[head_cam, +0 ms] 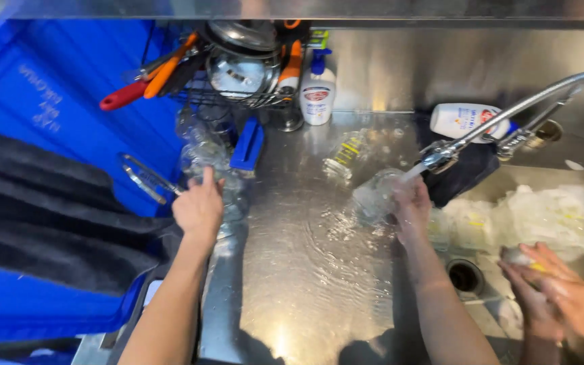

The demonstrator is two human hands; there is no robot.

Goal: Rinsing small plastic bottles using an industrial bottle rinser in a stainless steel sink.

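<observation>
Rinsing proceeds: right hand point(412, 203) grips a clear glass point(375, 196) under the faucet point(508, 115) stream, at 3 o'clock. Left hand point(199, 206) closes on stacked glasses point(201, 152) at 9 o'clock. Advise firm hold; wet glass likely slips.

Wet steel counter point(305, 270) w/ clear glass point(346, 155), soap bottle point(317, 91), utensil rack point(238, 74) on top.

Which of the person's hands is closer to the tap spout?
The right hand. It holds a clear glass just under the tap spout, in the water. The left hand is far to the left, on clear glasses.
</observation>
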